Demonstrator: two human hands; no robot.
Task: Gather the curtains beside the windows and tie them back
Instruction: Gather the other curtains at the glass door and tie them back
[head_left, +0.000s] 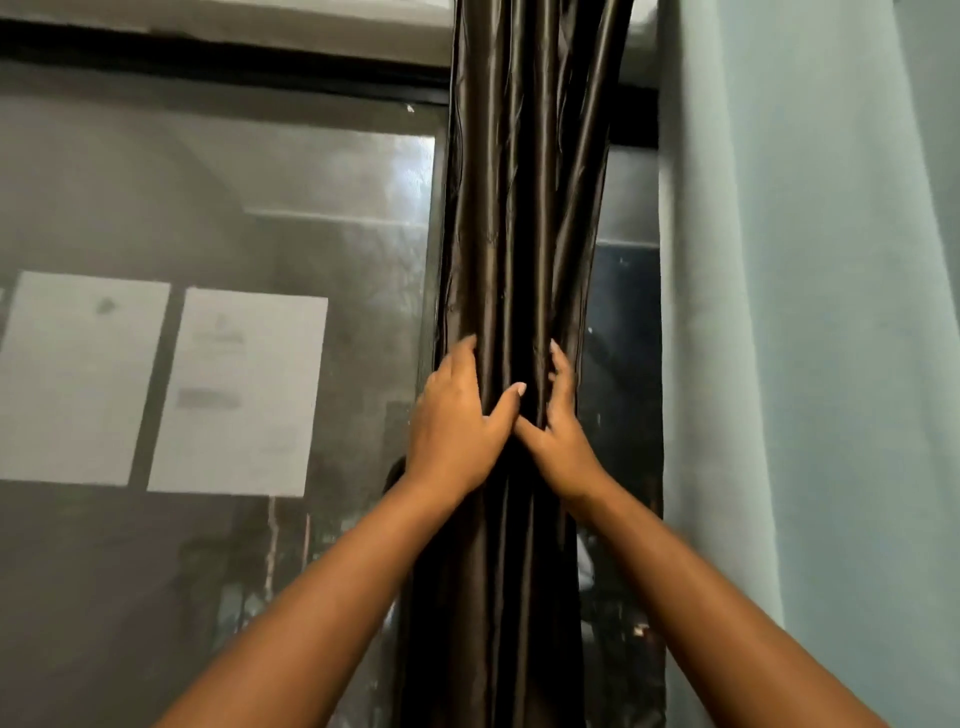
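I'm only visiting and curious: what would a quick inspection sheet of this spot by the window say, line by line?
Surface: no table or worktop seen; the work is at a window with a dark frame.
Job's things: dark glossy curtain, bunched into a narrow column of folds in front of the window's right side; no tie-back seen.
Clutter: two white paper sheets on the glass, print too blurred to read.
Grippers: left hand and right hand grip the curtain from either side, at about the same height, thumbs meeting in front.
Cables: nothing seen.
Surroundings: pale blue-green wall to the right of the curtain.
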